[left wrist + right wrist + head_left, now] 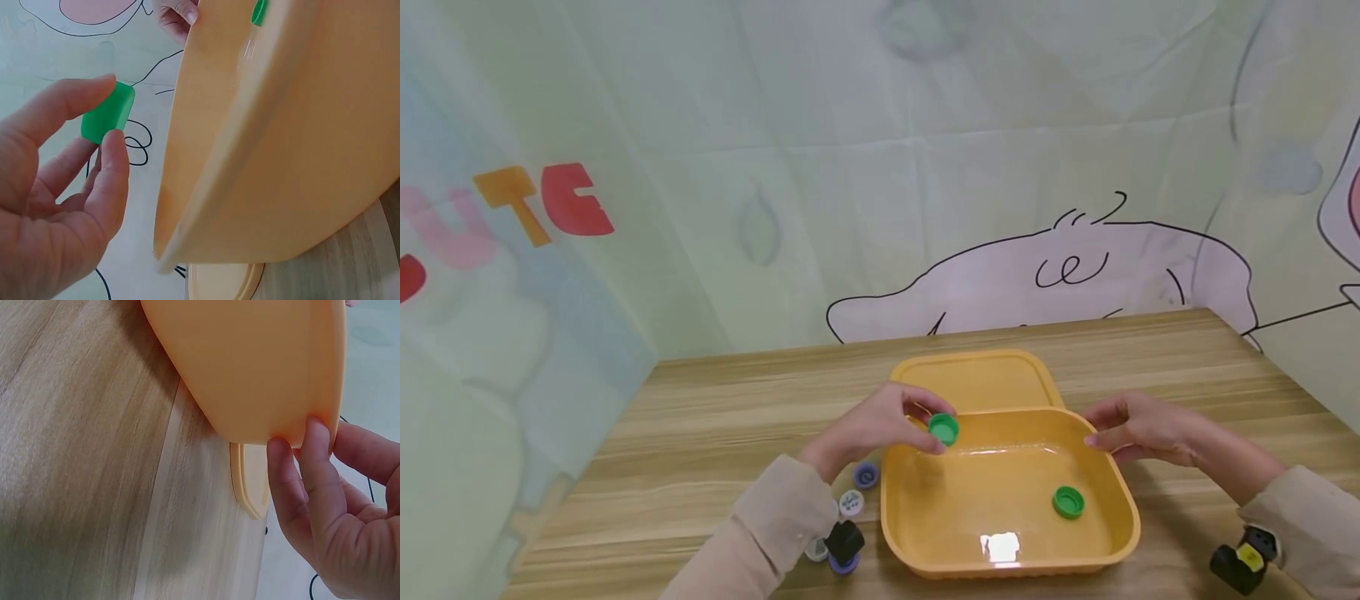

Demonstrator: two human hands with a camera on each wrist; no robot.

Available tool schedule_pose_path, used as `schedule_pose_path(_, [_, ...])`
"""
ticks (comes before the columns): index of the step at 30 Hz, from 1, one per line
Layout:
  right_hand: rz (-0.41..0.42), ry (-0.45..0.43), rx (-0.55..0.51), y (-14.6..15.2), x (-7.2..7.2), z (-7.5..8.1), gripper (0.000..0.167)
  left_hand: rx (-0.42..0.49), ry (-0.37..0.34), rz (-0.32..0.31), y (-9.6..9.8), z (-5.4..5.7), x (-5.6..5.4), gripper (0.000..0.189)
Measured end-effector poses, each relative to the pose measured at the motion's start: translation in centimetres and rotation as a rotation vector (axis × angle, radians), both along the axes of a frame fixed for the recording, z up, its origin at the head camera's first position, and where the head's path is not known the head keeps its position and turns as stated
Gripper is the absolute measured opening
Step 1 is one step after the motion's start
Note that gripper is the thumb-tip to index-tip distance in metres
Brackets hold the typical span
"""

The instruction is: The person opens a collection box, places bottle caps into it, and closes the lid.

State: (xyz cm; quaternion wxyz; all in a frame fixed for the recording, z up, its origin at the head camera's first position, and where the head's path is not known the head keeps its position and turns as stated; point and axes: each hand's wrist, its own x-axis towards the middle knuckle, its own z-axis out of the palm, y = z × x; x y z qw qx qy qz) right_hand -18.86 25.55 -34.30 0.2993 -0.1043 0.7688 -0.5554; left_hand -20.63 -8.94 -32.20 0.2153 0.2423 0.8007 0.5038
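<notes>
Between thumb and fingers, my left hand [895, 418] pinches a green bottle cap [943, 429] over the far left corner of a yellow plastic box [1000, 492]. The left wrist view shows that cap [109, 114] side-on, above the box rim. My right hand [1142, 427] grips the far right corner of the box, thumb at the rim and fingers against the outer wall, as the right wrist view shows on the box wall [269, 375]. A second green cap [1068, 502] lies inside the box, toward the right.
A yellow lid [977, 379] lies behind the box on the wooden table [722, 433]. Left of the box are several caps, among them a blue cap [866, 475] and a white cap [851, 502], partly hidden by the left sleeve. A printed curtain [775, 167] hangs behind.
</notes>
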Motion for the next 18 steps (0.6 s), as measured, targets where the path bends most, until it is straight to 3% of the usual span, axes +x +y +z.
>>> schedule_pose_path(18, [0.001, -0.018, -0.022, 0.1, 0.0, -0.1, 0.051, -0.002, -0.018, -0.019, 1.6, 0.5, -0.2, 0.032])
